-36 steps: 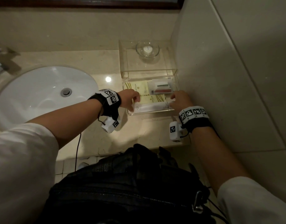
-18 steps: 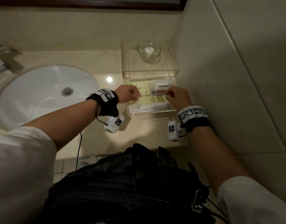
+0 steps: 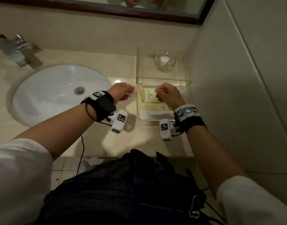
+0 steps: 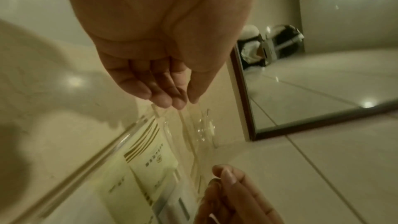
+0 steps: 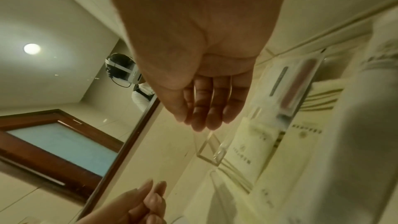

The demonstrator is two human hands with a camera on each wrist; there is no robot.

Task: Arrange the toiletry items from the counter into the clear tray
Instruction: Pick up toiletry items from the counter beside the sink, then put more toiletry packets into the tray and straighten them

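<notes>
The clear tray (image 3: 137, 109) sits on the counter against the right wall. Inside lie yellow packets (image 3: 147, 96) and a white wrapped item (image 3: 155, 114) along the front. The right wrist view also shows a clear pack with a red stick (image 5: 295, 91) in the tray. My left hand (image 3: 131, 92) hovers just left of the tray's far left corner, fingers loosely hanging, empty (image 4: 170, 101). My right hand (image 3: 157, 95) hovers over the tray's middle, fingers relaxed, holding nothing (image 5: 202, 123). It hides the clear pack in the head view.
A second clear tray (image 3: 139, 65) stands behind the first, with a glass bowl (image 3: 164, 60) in it. The white sink (image 3: 42, 95) and faucet (image 3: 14, 51) lie to the left. A mirror (image 3: 139, 7) hangs at the back; the wall (image 3: 228, 95) is close on the right.
Both hands have let go of the tray's items, lifted and moved toward the tray's far end. The left hand has moved outside the tray's left wall.
</notes>
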